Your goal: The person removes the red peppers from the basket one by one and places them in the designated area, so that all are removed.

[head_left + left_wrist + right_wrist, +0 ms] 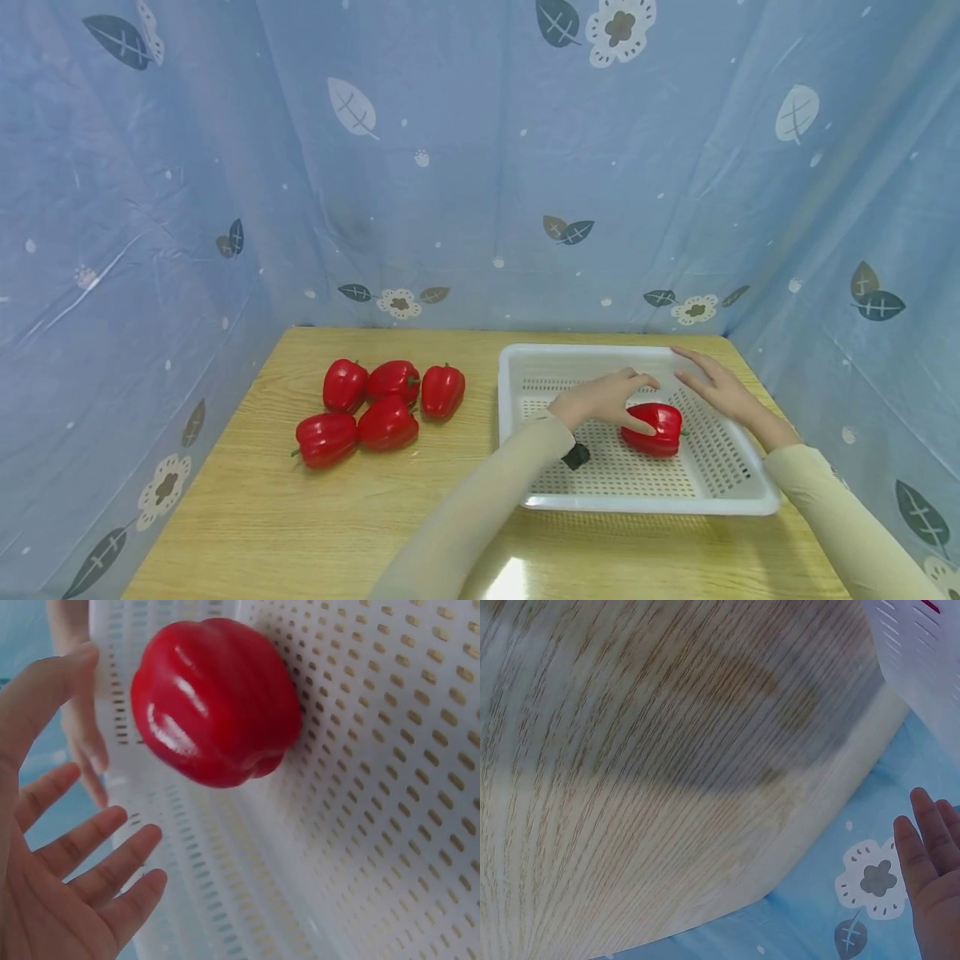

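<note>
A red bell pepper (657,439) lies in the white perforated basket (600,503), toward its right side. My left hand (602,398) hovers over the basket beside that pepper, fingers spread and relaxed. In the left wrist view, a gap shows between the left hand (67,877) and the pepper (217,701), and nothing is in the palm. By the basket's right rim is my right hand (726,392), its fingers extended and holding nothing. The right wrist view catches only part of the right hand (934,877), beside the basket (919,667).
Several red bell peppers (388,423) sit grouped on the left part of the wooden table (300,533). Blue patterned curtain (450,167) encloses the table at the back and both sides. A small black object (576,456) shows at the left wrist.
</note>
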Motion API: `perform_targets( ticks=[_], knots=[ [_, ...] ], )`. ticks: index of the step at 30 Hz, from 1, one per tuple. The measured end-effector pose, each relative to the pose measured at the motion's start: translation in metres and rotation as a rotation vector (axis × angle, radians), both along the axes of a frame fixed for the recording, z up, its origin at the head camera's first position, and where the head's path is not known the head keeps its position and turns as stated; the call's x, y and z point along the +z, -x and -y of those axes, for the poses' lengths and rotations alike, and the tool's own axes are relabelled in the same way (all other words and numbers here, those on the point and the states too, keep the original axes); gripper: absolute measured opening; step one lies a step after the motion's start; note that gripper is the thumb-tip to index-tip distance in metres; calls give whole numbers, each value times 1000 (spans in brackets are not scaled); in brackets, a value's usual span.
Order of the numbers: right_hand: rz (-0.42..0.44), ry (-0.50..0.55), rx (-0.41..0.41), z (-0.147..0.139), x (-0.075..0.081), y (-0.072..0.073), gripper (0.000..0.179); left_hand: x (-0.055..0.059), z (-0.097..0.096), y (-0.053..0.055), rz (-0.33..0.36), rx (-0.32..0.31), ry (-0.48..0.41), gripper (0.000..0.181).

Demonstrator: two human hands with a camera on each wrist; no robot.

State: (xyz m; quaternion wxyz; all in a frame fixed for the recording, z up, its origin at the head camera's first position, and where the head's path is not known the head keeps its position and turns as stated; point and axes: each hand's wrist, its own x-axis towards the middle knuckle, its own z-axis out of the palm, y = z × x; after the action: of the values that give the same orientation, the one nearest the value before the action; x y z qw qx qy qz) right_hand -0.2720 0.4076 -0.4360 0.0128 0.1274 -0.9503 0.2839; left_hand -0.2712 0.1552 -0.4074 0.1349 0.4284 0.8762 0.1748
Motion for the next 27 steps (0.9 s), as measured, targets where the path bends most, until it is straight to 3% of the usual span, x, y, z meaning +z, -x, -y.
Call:
perform_targets(
  ticks=[14, 27],
  knots=[
    [-8, 6, 5, -1, 2, -1, 57, -24, -18, 0, 12, -4, 9, 70],
    [-9, 10, 13, 1, 2, -2, 56, -33, -22, -4, -15, -33, 17, 70]
  ],
)
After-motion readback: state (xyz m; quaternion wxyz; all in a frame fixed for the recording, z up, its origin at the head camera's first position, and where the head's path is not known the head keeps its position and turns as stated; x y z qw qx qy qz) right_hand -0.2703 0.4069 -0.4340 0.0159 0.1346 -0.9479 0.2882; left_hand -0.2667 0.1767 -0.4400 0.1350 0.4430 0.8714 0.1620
